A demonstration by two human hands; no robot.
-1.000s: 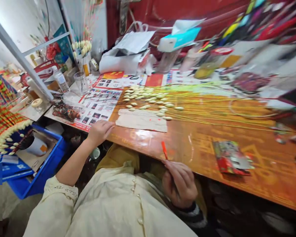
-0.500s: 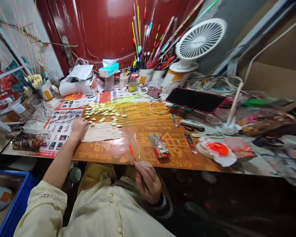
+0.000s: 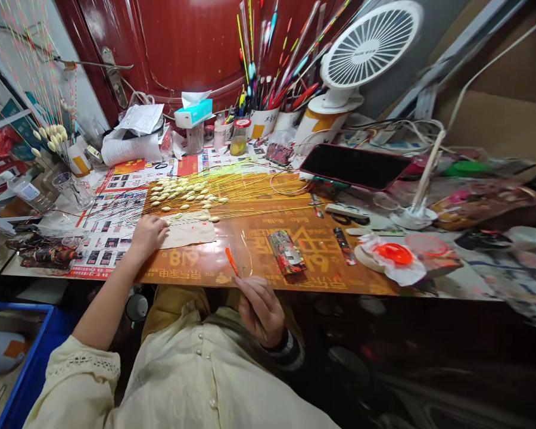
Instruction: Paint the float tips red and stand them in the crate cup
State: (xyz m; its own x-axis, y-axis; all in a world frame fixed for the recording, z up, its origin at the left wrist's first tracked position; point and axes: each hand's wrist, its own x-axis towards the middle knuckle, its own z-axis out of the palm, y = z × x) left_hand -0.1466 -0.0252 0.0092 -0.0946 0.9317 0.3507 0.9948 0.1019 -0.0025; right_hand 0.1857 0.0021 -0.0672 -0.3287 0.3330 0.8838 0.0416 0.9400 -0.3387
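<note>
My right hand (image 3: 261,310) is closed around the thin handle of a paintbrush (image 3: 231,261), whose bristles are bright orange. It is at the table's front edge, with the brush pointing up and to the left. My left hand (image 3: 148,237) rests with curled fingers at the left end of a pale cloth (image 3: 190,232). Whatever its fingertips pinch is too small to make out. Just beyond lie several cream, bulb-shaped fishing floats (image 3: 185,192) with long thin stems. A few of them lie along the cloth's far edge.
A paint-smeared small box (image 3: 287,253) stands right of the brush. Farther right is a dish of orange paint (image 3: 393,254) on white wrapping. A dark-screened phone (image 3: 355,166), a white fan (image 3: 370,53), a brush pot (image 3: 262,122) and a glass cup (image 3: 75,192) surround the work area.
My left hand has shifted slightly right, onto the cloth's left end. My right hand still holds the brush near the table edge. The camera view has tilted down a little.
</note>
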